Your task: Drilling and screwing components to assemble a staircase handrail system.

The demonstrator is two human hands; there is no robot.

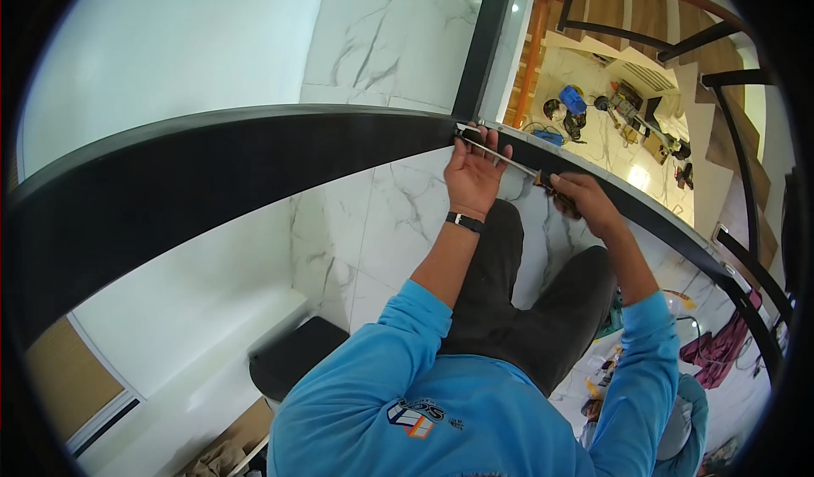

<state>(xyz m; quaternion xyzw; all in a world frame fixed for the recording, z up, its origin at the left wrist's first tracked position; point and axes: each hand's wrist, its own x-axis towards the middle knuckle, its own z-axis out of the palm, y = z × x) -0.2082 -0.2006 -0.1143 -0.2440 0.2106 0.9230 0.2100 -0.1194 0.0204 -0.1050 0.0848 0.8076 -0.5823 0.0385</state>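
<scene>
My right hand [579, 201] is closed around the dark and orange handle of a screwdriver [519, 165]. Its long metal shaft slants up to the left, across the fingers of my left hand [476, 176]. That hand is palm up with curled fingers, and its thumb and fingertips pinch close to the screwdriver's tip. A small pale metal piece [463, 128] shows there, against the joint of the black beams; what exactly the fingertips grip is too small to make out. The wide black beam [254, 150] runs left from this joint, and another black beam [486, 44] rises away from it.
Beyond the railing on the right is a drop to a lower floor, with a blue tool [573, 99] among scattered gear. A wooden staircase [670, 19] curves around it. A black seat [297, 357] stands at lower left; maroon cloth [725, 341] lies at right.
</scene>
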